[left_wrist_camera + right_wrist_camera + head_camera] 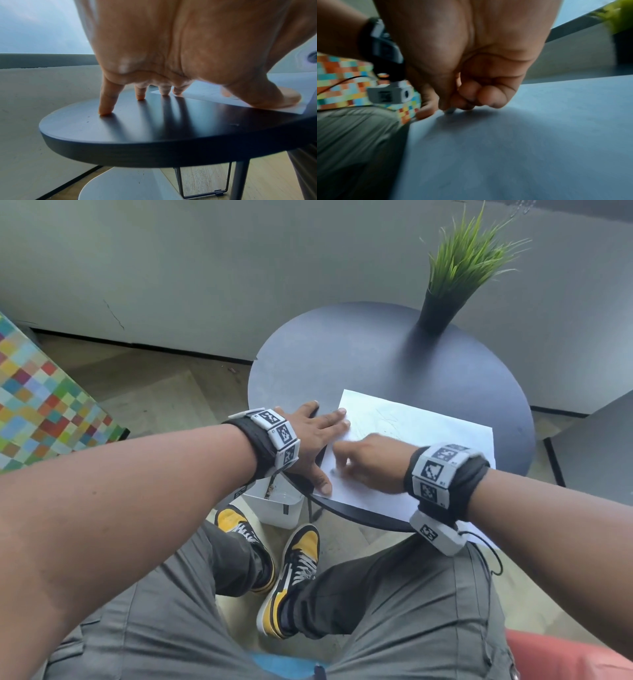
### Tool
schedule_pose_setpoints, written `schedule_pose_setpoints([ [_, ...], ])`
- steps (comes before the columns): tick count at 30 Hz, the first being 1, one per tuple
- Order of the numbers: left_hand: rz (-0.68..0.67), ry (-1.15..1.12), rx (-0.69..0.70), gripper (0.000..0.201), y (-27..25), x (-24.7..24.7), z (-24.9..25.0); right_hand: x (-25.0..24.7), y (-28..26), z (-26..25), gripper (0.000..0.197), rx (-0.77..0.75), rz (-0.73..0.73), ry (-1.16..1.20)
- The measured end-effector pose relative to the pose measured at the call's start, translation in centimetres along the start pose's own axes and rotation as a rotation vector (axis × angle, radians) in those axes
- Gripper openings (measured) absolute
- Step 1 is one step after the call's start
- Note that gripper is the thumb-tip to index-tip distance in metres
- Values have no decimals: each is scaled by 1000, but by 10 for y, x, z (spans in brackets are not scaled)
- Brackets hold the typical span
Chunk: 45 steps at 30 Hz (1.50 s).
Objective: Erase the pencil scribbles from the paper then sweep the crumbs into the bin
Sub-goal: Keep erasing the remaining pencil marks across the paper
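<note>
The erasing is under way and, as I judge it, not finished: faint pencil scribbles (387, 419) show on the far left part of the paper (428, 440), and a small grey smudge, perhaps crumbs, sits near its near left edge. Sweeping has not begun. The bin (274, 505), a white box, stands on the floor below the near left rim of the round dark worktop (342, 350), so crumbs would have to go off that side.

The paper lies on the near right part of the worktop, overhanging its near edge. The left hand (315, 436) is spread flat with straight fingers, holding the paper down: two fingertips and the thumb rest on the paper's left edge, the other two fingers on the bare worktop. The right hand (370, 463) is blurred and curled, its fingertips bunched together and pressed to the paper just beside the left thumb. It seems to pinch a small pale thing, probably the eraser (451, 111), though that is too blurred to be sure.

A potted plant (459, 275) stands at the far side.
</note>
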<state>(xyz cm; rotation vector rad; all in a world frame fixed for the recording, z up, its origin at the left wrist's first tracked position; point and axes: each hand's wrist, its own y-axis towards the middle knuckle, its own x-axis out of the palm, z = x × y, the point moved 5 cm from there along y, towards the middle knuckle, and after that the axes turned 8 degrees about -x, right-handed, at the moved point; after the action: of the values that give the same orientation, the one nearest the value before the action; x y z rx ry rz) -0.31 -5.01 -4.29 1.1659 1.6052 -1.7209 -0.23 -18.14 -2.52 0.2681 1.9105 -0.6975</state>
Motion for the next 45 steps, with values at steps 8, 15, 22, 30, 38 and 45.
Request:
schedule_pose_setpoints([
  [8,-9,11,4,130,-1,-1,1,4,-4,-9,18,-30,-122,-8],
  [15,-1,5,-20,118,-6,-12,-1,-15,-15,63,20,387,164,102],
  [22,145,-140,-24,67,-5,-15,4,2,-25,68,12,538,234,477],
  [30,105,-106,-39,120,2,4,7,-18,-3,47,16,275,181,341],
  [38,3,-113,-100,128,4,-4,3,0,4,7,17,-13,-4,77],
  [45,-4,-28,-79,127,-4,-12,12,-7,5,20,19,68,56,41],
])
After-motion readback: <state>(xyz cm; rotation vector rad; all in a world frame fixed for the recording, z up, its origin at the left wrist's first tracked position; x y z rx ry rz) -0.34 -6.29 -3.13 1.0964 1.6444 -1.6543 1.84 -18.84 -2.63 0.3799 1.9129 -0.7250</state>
